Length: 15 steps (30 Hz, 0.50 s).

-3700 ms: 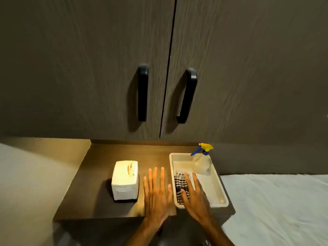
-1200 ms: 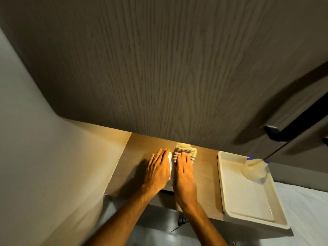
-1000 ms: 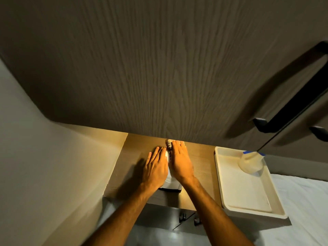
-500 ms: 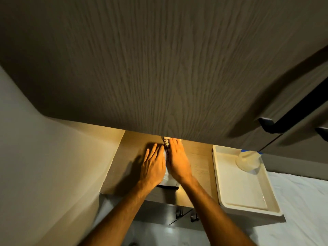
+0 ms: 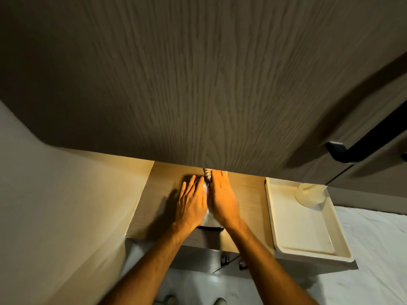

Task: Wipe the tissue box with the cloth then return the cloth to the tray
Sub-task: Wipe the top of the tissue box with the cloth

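The white tissue box (image 5: pixel 209 219) stands on the wooden shelf and is mostly covered by both hands. My left hand (image 5: pixel 191 206) lies flat along its left side and top, holding it steady. My right hand (image 5: pixel 222 202) presses the checked cloth (image 5: pixel 207 172) onto the box top. Only a small end of the cloth shows past my fingertips, under the cupboard's lower edge. The white tray (image 5: pixel 270 216) sits to the right of the box with no cloth in it.
A clear spray bottle (image 5: pixel 310 194) stands in the tray's far corner, its top hidden by the cupboard door (image 5: pixel 198 84). That door hangs low over the shelf (image 5: pixel 248 199). A pale wall closes the left side, and white bedding (image 5: pixel 374 249) lies to the right.
My right hand has slid the cloth away from me along the box top, to its far end under the cupboard edge. My left hand has stayed on the box.
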Available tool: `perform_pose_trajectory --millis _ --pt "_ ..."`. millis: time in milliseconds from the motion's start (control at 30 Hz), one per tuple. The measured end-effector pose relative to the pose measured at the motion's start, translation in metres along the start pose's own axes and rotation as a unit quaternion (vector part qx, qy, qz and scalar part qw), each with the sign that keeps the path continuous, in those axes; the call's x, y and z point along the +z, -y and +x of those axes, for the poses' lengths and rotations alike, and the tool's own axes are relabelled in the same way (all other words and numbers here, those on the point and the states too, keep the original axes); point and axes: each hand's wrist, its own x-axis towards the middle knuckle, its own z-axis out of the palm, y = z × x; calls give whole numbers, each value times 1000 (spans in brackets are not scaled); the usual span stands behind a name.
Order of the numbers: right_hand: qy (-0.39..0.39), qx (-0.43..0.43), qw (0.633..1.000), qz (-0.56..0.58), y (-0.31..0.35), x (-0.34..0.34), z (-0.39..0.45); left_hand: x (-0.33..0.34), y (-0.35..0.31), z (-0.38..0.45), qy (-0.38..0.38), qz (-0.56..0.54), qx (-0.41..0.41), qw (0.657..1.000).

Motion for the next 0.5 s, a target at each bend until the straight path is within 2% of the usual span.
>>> perform_pose_trajectory --millis 100,167,267,333,400,500 --pt "-16 124 992 -5 -10 -7 15 1 -1 1 5 -1 -11 1000" --pt "-42 143 988 34 -7 -9 0 1 -2 1 9 2 -21 1000" --pt "-58 113 989 76 5 -6 -43 3 -2 0 15 4 -28 999" --pt "-29 41 999 2 20 -5 -57 2 -3 0 11 0 -20 1000" --pt "-2 -26 998 -62 19 -3 -40 0 -2 -1 24 9 -14 1000" --pt "4 -18 999 -48 8 -3 5 0 2 0 23 15 -11 1000"
